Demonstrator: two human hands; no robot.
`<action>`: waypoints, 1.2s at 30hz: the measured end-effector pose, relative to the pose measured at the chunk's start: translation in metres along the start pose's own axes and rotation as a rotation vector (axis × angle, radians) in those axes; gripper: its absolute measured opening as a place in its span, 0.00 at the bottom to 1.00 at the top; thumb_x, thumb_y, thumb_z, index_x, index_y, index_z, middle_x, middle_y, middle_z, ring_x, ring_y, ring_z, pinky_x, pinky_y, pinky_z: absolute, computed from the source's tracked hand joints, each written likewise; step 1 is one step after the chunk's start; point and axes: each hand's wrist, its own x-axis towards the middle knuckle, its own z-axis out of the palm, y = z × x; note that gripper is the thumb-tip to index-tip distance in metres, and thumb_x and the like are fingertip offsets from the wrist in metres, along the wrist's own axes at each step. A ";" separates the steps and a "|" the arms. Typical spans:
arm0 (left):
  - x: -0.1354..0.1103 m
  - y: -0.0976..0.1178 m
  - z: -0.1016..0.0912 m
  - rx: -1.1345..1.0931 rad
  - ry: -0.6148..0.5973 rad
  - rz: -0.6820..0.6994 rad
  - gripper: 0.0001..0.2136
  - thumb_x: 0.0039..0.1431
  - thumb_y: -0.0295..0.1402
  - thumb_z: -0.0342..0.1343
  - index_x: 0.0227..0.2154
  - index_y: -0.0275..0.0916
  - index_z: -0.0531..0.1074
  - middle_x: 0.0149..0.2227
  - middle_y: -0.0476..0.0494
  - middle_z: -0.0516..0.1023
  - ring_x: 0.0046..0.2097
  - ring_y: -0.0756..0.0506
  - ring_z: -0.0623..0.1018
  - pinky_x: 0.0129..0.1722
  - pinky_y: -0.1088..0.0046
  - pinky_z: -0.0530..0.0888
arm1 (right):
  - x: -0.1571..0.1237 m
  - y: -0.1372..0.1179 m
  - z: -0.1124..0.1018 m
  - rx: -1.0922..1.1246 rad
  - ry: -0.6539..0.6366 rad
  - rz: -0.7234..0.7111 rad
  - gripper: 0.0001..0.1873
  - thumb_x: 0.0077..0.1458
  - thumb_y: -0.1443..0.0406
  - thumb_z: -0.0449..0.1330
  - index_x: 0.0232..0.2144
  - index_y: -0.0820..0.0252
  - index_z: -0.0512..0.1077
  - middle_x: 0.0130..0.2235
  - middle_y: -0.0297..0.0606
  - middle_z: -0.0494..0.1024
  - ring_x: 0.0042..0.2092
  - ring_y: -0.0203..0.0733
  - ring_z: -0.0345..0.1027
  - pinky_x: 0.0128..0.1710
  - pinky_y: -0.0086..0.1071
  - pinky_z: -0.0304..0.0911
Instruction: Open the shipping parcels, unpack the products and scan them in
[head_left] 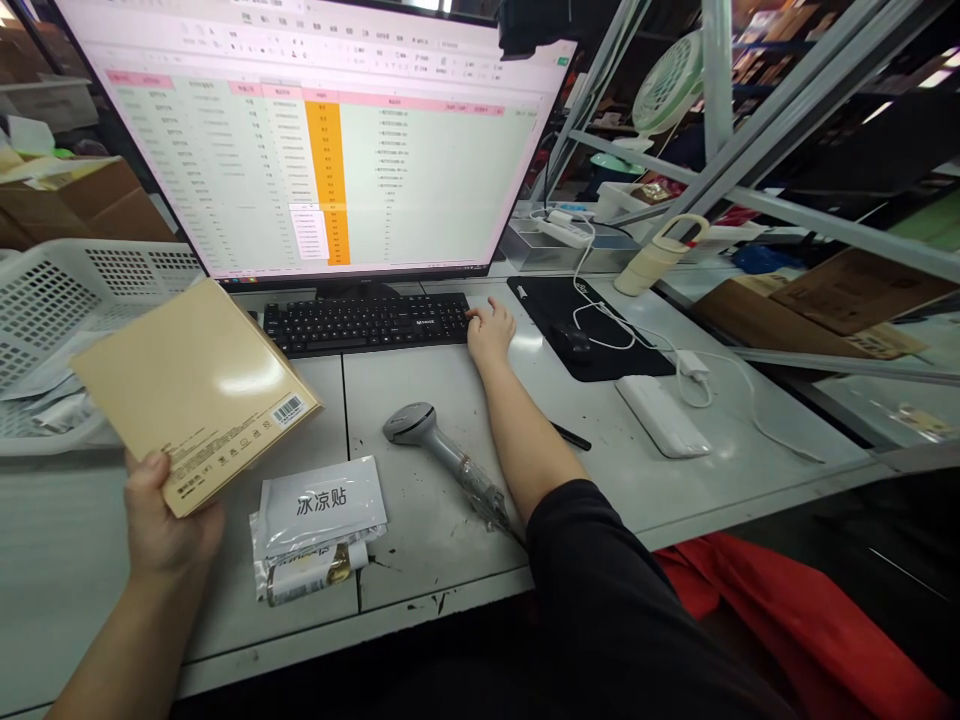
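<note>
My left hand grips a flat gold box by its lower corner, thumb on the printed face. The box is tilted, and a barcode label shows near its right corner. At the right end of the black keyboard, my right hand rests with fingers apart on the number keys, holding nothing. A grey handheld barcode scanner lies on the desk left of my right forearm. Below the gold box, a white sachet lies over a small clear-wrapped packet.
A monitor with a spreadsheet stands behind the keyboard. To the left is a white plastic basket holding packets. On the right are a mouse on a black mat, a white power bank, cables and a cream bottle.
</note>
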 end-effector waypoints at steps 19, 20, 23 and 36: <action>-0.002 -0.013 -0.011 -0.084 0.010 -0.051 0.21 0.57 0.42 0.62 0.54 0.47 0.73 0.55 0.46 0.80 0.56 0.41 0.79 0.48 0.69 0.80 | 0.003 -0.002 0.017 -0.054 -0.046 -0.039 0.26 0.61 0.63 0.50 0.54 0.53 0.80 0.69 0.49 0.65 0.68 0.62 0.54 0.65 0.63 0.51; -0.002 -0.013 -0.012 -0.079 0.001 -0.045 0.21 0.58 0.42 0.61 0.54 0.48 0.74 0.55 0.46 0.80 0.56 0.41 0.79 0.48 0.69 0.80 | 0.003 0.000 0.018 -0.052 -0.028 -0.044 0.25 0.61 0.62 0.50 0.54 0.54 0.80 0.69 0.49 0.64 0.68 0.62 0.54 0.65 0.63 0.51; -0.002 -0.014 -0.014 -0.064 -0.018 -0.038 0.21 0.60 0.43 0.61 0.56 0.50 0.73 0.56 0.47 0.80 0.57 0.42 0.79 0.49 0.70 0.80 | 0.004 0.002 0.018 -0.029 0.079 -0.074 0.27 0.60 0.63 0.49 0.56 0.56 0.78 0.69 0.50 0.64 0.67 0.59 0.56 0.65 0.60 0.52; 0.000 -0.013 -0.016 -0.066 -0.101 -0.005 0.26 0.58 0.43 0.64 0.60 0.49 0.71 0.59 0.44 0.77 0.60 0.38 0.77 0.55 0.63 0.79 | 0.004 0.001 0.016 0.020 0.005 -0.040 0.32 0.60 0.63 0.47 0.64 0.67 0.69 0.58 0.56 0.76 0.60 0.59 0.65 0.64 0.55 0.55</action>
